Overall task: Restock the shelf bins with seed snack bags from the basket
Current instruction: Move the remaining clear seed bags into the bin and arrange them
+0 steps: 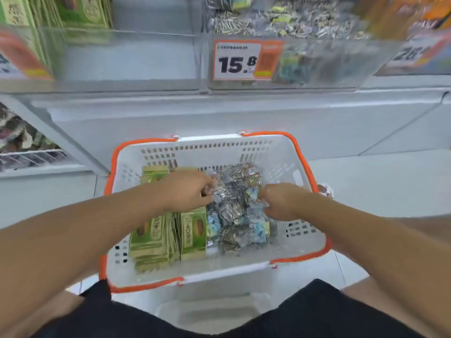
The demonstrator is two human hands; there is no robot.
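Silvery seed snack bags (234, 203) fill the basket (195, 150) between both hands; left hand (188, 191) and right hand (280, 203) each seem to pinch some; the shelf bin (317, 64) above is part-filled, so plenty remains

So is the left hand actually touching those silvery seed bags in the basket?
Touching. The head view shows the left hand with fingers curled into the pile of silvery seed bags in the basket, pinching one at its edge.
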